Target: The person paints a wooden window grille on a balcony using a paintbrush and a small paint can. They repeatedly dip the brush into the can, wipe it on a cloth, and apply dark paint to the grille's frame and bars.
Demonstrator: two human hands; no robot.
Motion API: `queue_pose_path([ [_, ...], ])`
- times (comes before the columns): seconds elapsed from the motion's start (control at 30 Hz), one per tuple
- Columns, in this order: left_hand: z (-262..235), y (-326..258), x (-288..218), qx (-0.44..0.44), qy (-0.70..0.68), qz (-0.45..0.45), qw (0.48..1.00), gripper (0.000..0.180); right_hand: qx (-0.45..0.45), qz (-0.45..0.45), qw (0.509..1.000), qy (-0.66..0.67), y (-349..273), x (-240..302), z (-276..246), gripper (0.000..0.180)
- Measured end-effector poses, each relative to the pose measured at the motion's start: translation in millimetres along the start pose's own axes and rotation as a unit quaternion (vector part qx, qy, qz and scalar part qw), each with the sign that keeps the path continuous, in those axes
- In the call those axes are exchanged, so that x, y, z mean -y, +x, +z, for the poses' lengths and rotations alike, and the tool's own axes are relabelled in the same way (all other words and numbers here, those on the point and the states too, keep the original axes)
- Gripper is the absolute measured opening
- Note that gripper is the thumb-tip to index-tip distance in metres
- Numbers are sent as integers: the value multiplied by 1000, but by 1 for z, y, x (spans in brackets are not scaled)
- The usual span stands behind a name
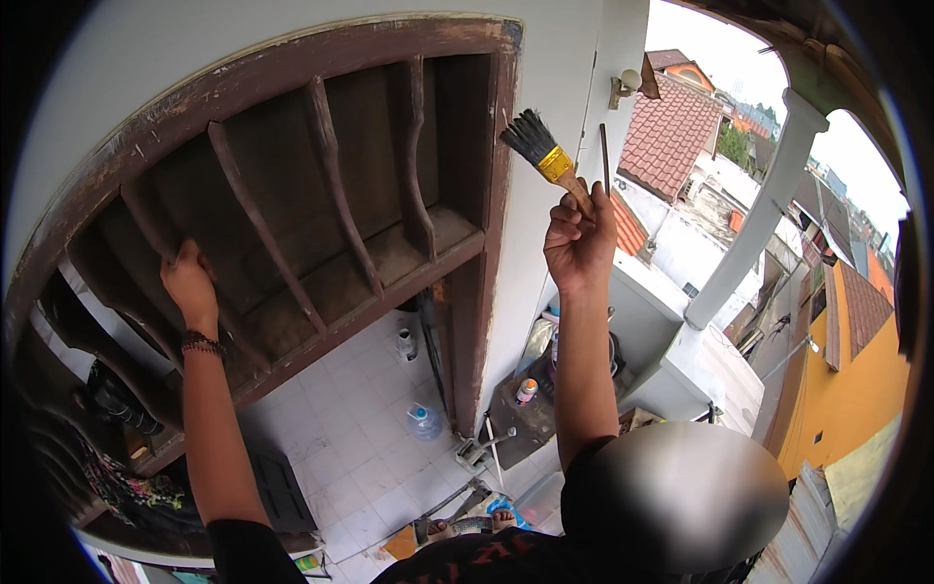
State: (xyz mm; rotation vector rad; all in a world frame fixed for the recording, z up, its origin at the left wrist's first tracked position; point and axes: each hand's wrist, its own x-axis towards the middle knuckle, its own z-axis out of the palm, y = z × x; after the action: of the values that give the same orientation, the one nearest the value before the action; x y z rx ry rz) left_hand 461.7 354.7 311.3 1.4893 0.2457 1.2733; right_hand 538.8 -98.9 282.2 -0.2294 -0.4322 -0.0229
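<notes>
My right hand [582, 243] is raised and closed around the wooden handle of a paintbrush [541, 146]. The brush has dark bristles and a yellow metal band, and its tip points up and left toward the edge of a brown wooden frame [505, 97]. A thin dark rod [604, 156] shows just above this hand; I cannot tell whether it is held. My left hand [191, 280] is wrapped round a curved brown wooden slat [149, 219] inside the frame. Several similar slats [336, 185] stand in a row across the opening, with scuffed, worn paint on the frame around them.
Far below lies a pale tiled floor [341, 457] with a clear plastic bottle [423, 422] on it. A spray can [526, 391] stands on a dark surface beside the wall. Dark clothing [122, 399] hangs at left. A white column [749, 214] and rooftops [671, 122] are at right.
</notes>
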Motion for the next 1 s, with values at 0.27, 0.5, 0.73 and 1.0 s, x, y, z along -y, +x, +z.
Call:
queue_pose_path([
  [0.27,-8,1,3,2,13,0,1000,15,43,2,999,9,-10,-4,4,23],
  [0.5,-3,0,-2,17,-14,-9,1000,13,-27,-2,997,-73,-58,-20,-29,22],
  [0.73,0,1,2,34,-42,-24,998,11,-91,-79,988,-97,-44,-12,-43,28],
  [1.0,-4,11,11,41,-18,-25,999,15,-65,-203,973,-88,65,-26,-3,42],
])
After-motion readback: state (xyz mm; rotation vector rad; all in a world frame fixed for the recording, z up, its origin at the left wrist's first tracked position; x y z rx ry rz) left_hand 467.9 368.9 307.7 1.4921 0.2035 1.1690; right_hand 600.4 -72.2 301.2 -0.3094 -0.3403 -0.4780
